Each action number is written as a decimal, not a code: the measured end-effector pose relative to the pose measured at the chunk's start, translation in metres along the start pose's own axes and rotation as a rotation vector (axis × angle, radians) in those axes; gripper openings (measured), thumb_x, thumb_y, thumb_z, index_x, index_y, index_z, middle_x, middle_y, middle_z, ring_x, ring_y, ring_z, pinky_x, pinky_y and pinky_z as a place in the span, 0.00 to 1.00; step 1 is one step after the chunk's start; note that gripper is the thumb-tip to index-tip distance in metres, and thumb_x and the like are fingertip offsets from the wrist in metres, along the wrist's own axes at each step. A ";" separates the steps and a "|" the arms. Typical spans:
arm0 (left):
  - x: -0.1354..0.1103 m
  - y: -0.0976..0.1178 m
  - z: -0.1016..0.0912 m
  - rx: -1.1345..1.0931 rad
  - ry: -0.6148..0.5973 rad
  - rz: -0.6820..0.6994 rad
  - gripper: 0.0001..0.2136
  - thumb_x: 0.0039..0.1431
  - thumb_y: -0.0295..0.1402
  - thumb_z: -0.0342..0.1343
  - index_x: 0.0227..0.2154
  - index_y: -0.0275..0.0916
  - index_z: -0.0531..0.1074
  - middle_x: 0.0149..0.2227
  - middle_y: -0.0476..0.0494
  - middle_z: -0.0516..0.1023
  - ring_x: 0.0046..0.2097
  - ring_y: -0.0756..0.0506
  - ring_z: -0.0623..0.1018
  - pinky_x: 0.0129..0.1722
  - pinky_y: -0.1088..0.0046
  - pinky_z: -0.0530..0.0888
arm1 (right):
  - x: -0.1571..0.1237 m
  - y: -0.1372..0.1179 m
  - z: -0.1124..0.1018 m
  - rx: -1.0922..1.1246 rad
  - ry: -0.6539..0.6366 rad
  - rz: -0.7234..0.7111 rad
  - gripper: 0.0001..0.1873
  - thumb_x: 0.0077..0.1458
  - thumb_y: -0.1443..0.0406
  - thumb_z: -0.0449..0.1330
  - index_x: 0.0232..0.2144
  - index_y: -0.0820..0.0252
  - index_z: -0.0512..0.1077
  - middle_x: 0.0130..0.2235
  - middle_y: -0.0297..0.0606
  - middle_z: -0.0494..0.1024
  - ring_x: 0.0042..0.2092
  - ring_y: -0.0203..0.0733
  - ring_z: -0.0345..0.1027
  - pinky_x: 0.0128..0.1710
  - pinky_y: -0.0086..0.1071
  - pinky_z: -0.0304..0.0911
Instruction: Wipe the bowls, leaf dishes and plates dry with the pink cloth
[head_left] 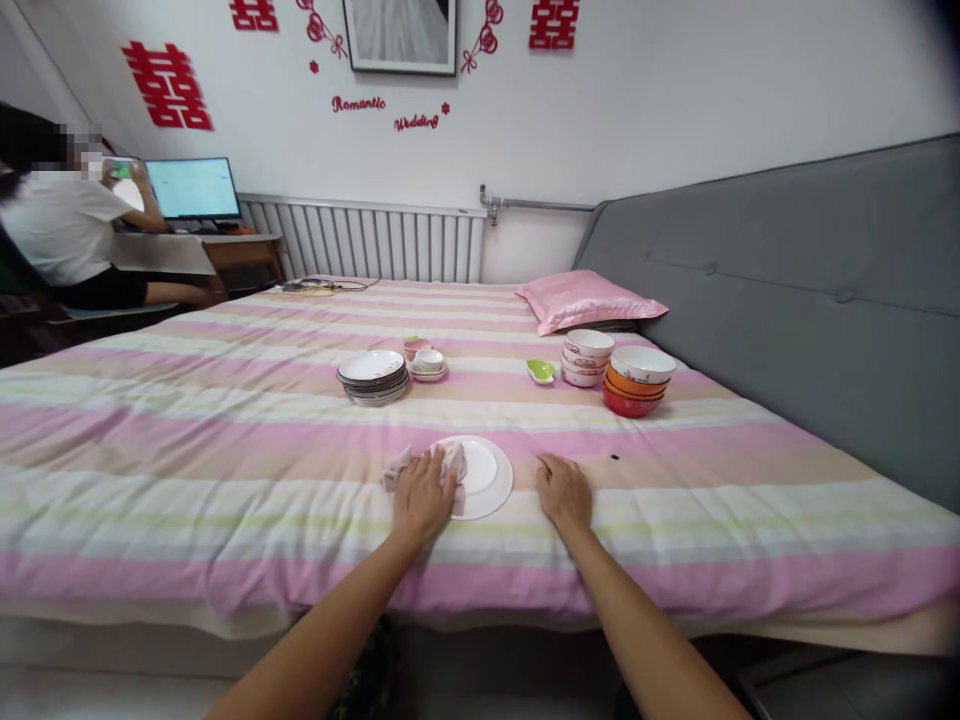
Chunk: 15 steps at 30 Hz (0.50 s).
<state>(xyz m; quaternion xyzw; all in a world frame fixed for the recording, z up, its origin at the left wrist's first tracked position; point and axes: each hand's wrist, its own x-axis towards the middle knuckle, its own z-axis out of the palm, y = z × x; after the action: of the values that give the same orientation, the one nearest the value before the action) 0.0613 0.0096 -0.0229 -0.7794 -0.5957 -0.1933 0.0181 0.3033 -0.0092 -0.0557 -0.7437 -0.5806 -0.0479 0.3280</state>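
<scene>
A white round plate [499, 493] lies on the striped bedspread in front of me. My left hand [426, 495] is closed on a pale pinkish cloth [454, 458], pressing it against the plate's left part. Part of the cloth is hidden under the fingers, and some spills past the plate's left edge. To the right of the plate and apart from it, my right hand [562, 488] rests on the bedspread. Its fingers are curled in, with nothing visible in them.
Behind the plate stand a plate stack [373, 375], small dishes [429, 362], a green leaf-shaped dish [541, 372] and two bowl stacks [587, 358] [636, 382]. A pink pillow [589, 298] lies by the grey headboard [787, 240]. A person [67, 220] sits at a desk, far left.
</scene>
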 end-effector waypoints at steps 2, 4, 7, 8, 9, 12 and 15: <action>-0.009 0.002 0.001 0.007 0.041 -0.005 0.24 0.64 0.41 0.38 0.59 0.35 0.59 0.59 0.35 0.65 0.61 0.38 0.64 0.58 0.57 0.60 | 0.000 -0.001 -0.001 0.002 0.002 -0.002 0.18 0.56 0.67 0.49 0.45 0.59 0.74 0.46 0.38 0.77 0.49 0.41 0.66 0.51 0.32 0.57; -0.018 0.002 0.002 0.014 0.088 0.010 0.24 0.64 0.40 0.38 0.59 0.36 0.60 0.59 0.36 0.66 0.61 0.38 0.64 0.58 0.57 0.61 | -0.001 -0.001 -0.001 0.002 0.001 -0.003 0.18 0.56 0.67 0.49 0.45 0.58 0.74 0.46 0.37 0.77 0.49 0.41 0.66 0.51 0.31 0.57; -0.033 0.002 0.001 0.026 0.138 0.069 0.24 0.65 0.39 0.38 0.60 0.36 0.58 0.60 0.37 0.64 0.62 0.39 0.62 0.57 0.58 0.62 | -0.001 -0.001 -0.002 -0.001 -0.002 0.000 0.18 0.56 0.67 0.49 0.45 0.58 0.74 0.47 0.37 0.77 0.49 0.42 0.66 0.51 0.32 0.57; -0.037 0.002 0.000 0.032 0.142 0.094 0.24 0.65 0.39 0.38 0.61 0.36 0.56 0.61 0.38 0.63 0.62 0.39 0.61 0.58 0.58 0.62 | -0.001 -0.002 -0.002 -0.003 -0.003 0.000 0.18 0.56 0.67 0.49 0.45 0.59 0.74 0.47 0.37 0.77 0.49 0.42 0.66 0.51 0.32 0.57; -0.040 0.002 -0.002 0.039 0.138 0.124 0.24 0.65 0.39 0.38 0.61 0.37 0.56 0.61 0.40 0.62 0.63 0.39 0.60 0.58 0.58 0.62 | -0.001 -0.002 -0.002 -0.005 -0.005 0.001 0.18 0.56 0.67 0.49 0.44 0.59 0.74 0.47 0.37 0.77 0.49 0.42 0.66 0.51 0.32 0.57; -0.046 0.004 -0.007 0.066 0.088 0.242 0.22 0.65 0.39 0.37 0.61 0.42 0.57 0.63 0.45 0.58 0.63 0.38 0.59 0.56 0.57 0.63 | 0.000 -0.002 -0.002 -0.011 -0.008 0.006 0.18 0.56 0.67 0.49 0.44 0.59 0.74 0.46 0.38 0.77 0.49 0.42 0.66 0.50 0.32 0.57; -0.043 0.008 -0.012 0.080 0.040 0.343 0.21 0.65 0.38 0.38 0.60 0.45 0.58 0.63 0.48 0.58 0.63 0.38 0.59 0.55 0.57 0.63 | 0.000 -0.003 -0.002 -0.015 -0.010 0.006 0.18 0.56 0.67 0.49 0.44 0.59 0.74 0.46 0.38 0.77 0.48 0.43 0.66 0.50 0.32 0.57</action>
<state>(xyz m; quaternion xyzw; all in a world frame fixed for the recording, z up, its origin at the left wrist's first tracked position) 0.0556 -0.0357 -0.0243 -0.8642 -0.4608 -0.1791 0.0936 0.3016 -0.0106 -0.0528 -0.7482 -0.5794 -0.0477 0.3196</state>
